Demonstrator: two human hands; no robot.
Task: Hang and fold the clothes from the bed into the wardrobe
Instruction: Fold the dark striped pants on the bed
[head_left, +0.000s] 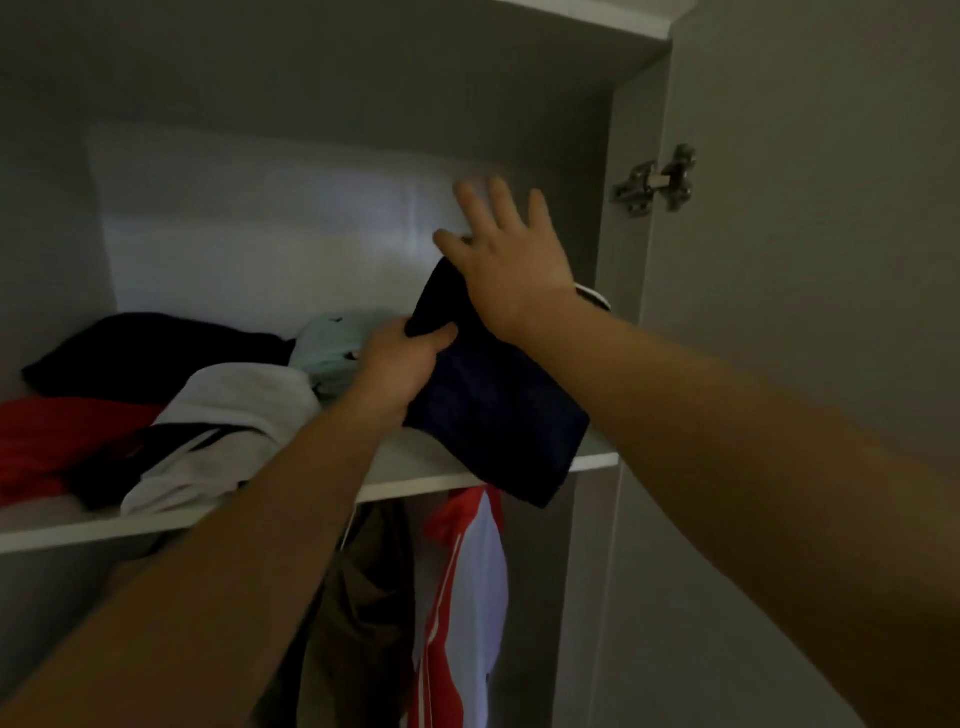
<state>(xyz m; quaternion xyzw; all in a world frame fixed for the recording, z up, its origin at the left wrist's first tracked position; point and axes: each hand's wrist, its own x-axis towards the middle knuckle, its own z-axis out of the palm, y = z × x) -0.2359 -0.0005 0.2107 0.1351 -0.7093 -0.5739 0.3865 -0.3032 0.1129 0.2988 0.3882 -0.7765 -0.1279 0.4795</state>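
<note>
Gripping the navy fold (493, 405) at its left edge with the left hand (400, 364), thumb in front, other fingers hidden behind the cloth; covering its upper end with the right hand (511, 270), fingers spread and blurred. Lying tilted on the right end of the shelf (415, 480), lower corner overhanging the rim, beside 4 dim heaps: black heap (156, 348), red heap (62, 441), white heap (234, 410), mint heap (337, 338). Hanging below, partly hidden by the arms: olive garment (363, 597), red-white top (467, 571).

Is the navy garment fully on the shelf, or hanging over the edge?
Only partly: the navy garment overhangs the shelf edge at its lower corner; left hand grips its side, right hand lies open on its top.
</note>
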